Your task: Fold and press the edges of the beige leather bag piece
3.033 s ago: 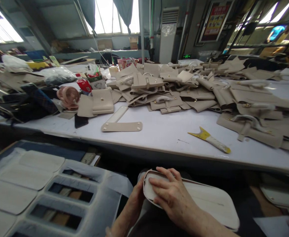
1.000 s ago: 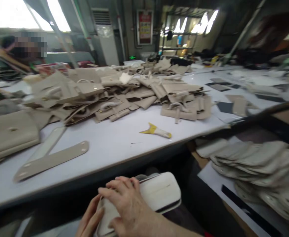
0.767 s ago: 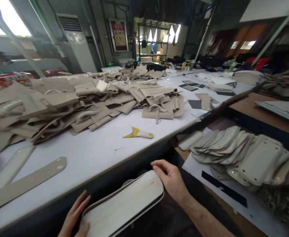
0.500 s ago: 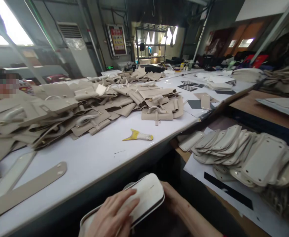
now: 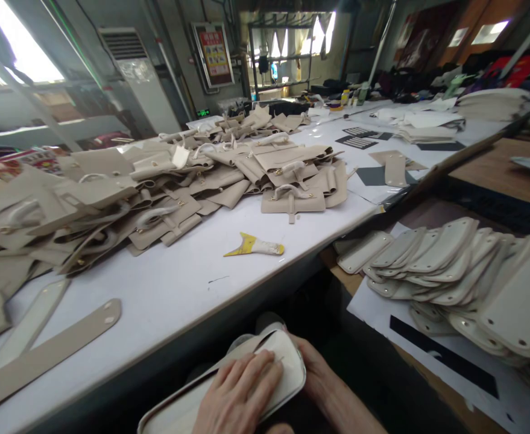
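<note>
Low in the head view, below the table edge, I hold a white oval panel (image 5: 289, 361) with a dark rim. My left hand (image 5: 240, 395) lies flat on its top face, fingers stretched toward the rounded end. My right hand (image 5: 321, 383) cups that rounded end from the side and beneath, its fingertips hidden behind the panel. The panel's near part runs out of the picture at the bottom.
The white table (image 5: 178, 283) bears a big heap of beige bag pieces (image 5: 178, 175), a yellow-bladed scraper (image 5: 254, 246) and a long beige strap (image 5: 47, 355). To my right lies a fanned stack of similar oval panels (image 5: 445, 265) on a lower surface.
My left hand came from the panel's near end onto its top face. My right hand dropped from the top of the rounded end to cup it from below. The view turned right.
</note>
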A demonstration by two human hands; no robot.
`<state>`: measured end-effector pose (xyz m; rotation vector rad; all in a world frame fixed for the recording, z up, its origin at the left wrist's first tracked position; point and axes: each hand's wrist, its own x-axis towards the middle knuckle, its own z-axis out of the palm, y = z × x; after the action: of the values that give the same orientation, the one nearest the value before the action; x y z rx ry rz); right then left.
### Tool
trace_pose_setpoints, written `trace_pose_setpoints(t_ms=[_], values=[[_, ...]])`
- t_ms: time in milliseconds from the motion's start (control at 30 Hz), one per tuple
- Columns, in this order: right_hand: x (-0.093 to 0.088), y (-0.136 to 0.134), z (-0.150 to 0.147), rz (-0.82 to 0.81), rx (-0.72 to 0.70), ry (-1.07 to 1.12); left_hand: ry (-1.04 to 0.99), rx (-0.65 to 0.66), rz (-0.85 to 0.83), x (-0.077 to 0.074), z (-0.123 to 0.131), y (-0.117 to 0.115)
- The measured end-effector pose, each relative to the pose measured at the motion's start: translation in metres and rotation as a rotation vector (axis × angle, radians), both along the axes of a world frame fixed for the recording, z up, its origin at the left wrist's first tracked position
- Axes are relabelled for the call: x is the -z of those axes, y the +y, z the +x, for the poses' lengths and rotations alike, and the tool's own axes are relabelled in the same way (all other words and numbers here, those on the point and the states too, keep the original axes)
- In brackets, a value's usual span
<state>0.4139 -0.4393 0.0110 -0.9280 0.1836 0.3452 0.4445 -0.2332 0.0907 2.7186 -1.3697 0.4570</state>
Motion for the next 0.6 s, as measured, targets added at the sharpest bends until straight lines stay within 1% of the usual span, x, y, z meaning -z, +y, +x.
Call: trace_pose_setpoints(t_ms=[67, 133, 233, 300, 400, 500, 600], values=[[0.007, 0.008, 0.006, -0.02, 0.044, 0.028, 0.003, 0.028, 0.031, 0.003, 0.002, -0.001], [0.019, 0.02, 0.019, -0.021, 0.06, 0.077, 0.01, 0.045, 0.051, 0.004, 0.004, -0.003], [0.035, 0.033, 0.038, 0.004, 0.019, 0.155, 0.055, 0.024, 0.085, 0.002, 0.004, -0.008], [0.042, 0.035, 0.046, 0.031, -0.027, 0.201, 0.093, -0.004, 0.104, -0.001, 0.003, -0.012], [0.045, 0.033, 0.053, 0.093, -0.114, 0.264, 0.127, -0.036, 0.121, -0.003, 0.002, -0.015], [0.044, 0.033, 0.056, 0.162, -0.203, 0.307, 0.14, -0.046, 0.088, -0.003, 0.002, -0.015], [0.044, 0.033, 0.057, 0.193, -0.249, 0.317, 0.189, -0.037, 0.051, -0.004, 0.002, -0.014]])
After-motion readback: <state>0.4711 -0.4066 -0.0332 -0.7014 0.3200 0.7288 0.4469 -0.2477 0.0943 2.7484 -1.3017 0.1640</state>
